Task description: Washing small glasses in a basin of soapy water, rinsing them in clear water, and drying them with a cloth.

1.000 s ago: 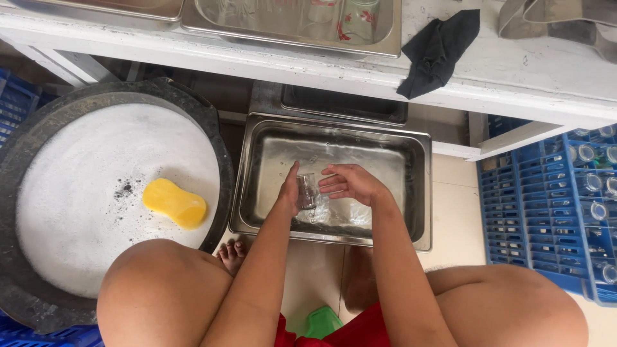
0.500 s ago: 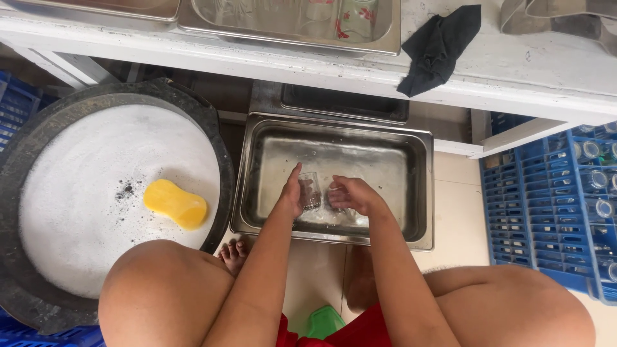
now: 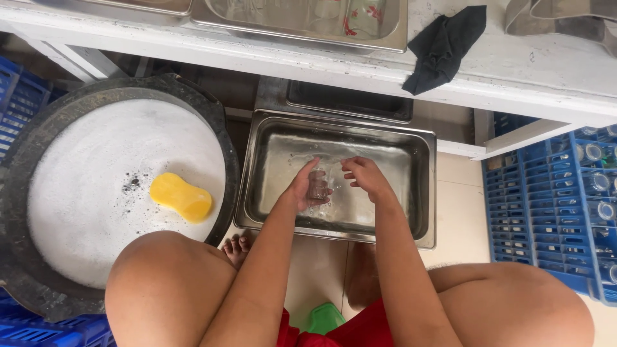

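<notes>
A small clear glass sits in my left hand, held over the water in a rectangular steel pan on the floor. My right hand hovers just to the right of the glass, fingers bent and pointing toward its rim; whether they touch it is unclear. Both forearms reach down between my bare knees.
A round black basin of white foam with a yellow sponge stands to the left. A blue crate with several glasses is on the right. A white shelf above carries steel trays and a dark cloth.
My right hand has pulled back a little from the glass and its fingers have shifted. The left hand stays wrapped on the glass in the pan.
</notes>
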